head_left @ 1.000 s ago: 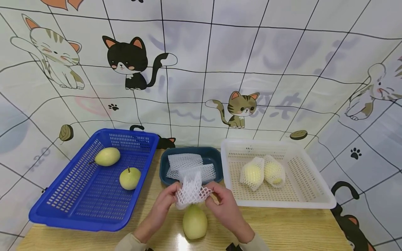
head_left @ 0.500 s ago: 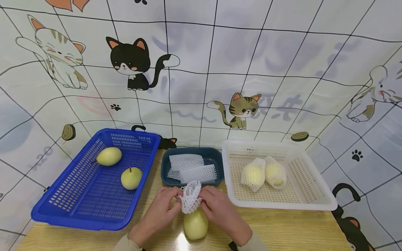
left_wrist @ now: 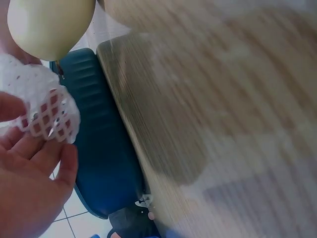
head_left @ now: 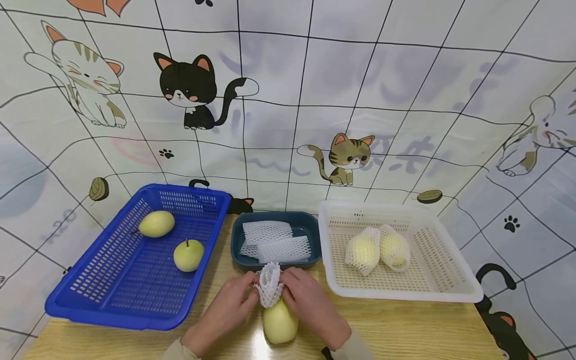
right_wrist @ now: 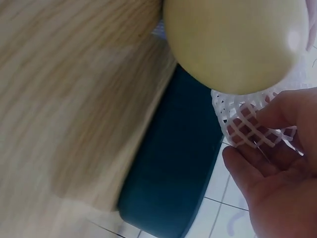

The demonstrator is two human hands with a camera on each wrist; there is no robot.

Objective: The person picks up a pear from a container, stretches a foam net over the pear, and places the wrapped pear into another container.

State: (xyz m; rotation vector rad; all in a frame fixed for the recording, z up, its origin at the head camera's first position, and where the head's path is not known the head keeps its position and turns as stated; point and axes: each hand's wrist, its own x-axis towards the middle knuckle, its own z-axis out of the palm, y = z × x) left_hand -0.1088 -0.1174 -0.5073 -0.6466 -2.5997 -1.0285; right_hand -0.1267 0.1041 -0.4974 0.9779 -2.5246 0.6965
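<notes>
A yellow-green pear [head_left: 280,325] rests on the table in front of me, bare, its stem end toward the teal tray. Just beyond it is a white foam net sleeve [head_left: 270,285], bunched up and held between both hands. My left hand [head_left: 230,301] pinches the sleeve's left side; in the left wrist view the thumb and fingers grip the mesh [left_wrist: 44,106], near the pear's stem [left_wrist: 59,68]. On the other side my right hand [head_left: 310,303] pinches the mesh edge [right_wrist: 247,121], close against the pear. In the head view the sleeve overlaps the pear's top; whether it touches is unclear.
Behind the hands stands the teal tray [head_left: 238,250] with more foam nets [head_left: 283,249]. A blue basket [head_left: 135,327] at left holds two bare pears [head_left: 188,255]. At right, a white basket [head_left: 405,294] holds two net-covered pears [head_left: 362,250]. Patterned cloth hangs behind.
Both hands have drawn closer together, and the sleeve between them has gone from spread wide to narrow and bunched. It has come down over the pear's upper end in the head view.
</notes>
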